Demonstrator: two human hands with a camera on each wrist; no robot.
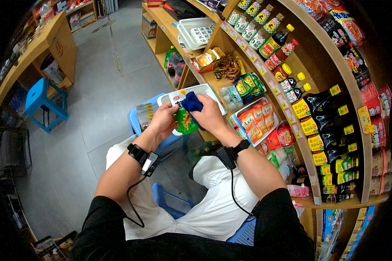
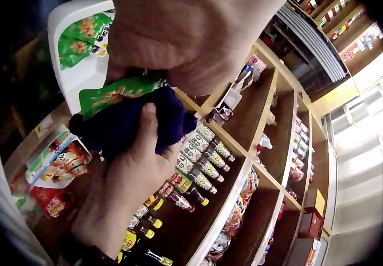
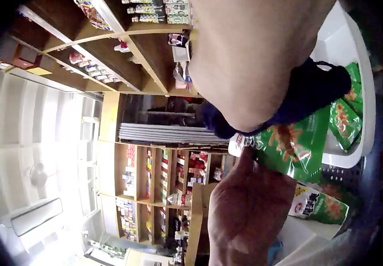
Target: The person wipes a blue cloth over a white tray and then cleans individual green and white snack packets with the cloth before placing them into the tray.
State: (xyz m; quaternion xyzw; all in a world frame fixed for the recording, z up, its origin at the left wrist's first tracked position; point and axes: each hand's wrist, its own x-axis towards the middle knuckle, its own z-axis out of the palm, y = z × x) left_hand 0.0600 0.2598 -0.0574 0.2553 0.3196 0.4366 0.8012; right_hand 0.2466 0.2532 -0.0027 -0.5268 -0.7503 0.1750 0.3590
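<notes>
A green snack packet with a white top is held by its side in my left hand. My right hand grips a dark blue cloth against the packet's upper part. In the left wrist view the right thumb lies across the cloth, and the packet shows behind it. The right wrist view shows the left hand under the packet. Beneath the hands is a white tray with more green packets. Other packets stand left of the tray.
Shelves with sauce bottles and bagged noodles rise on the right. Beside the tray are a white box of orange packets and green sachets. A blue stool stands on the grey floor at left, near a wooden counter.
</notes>
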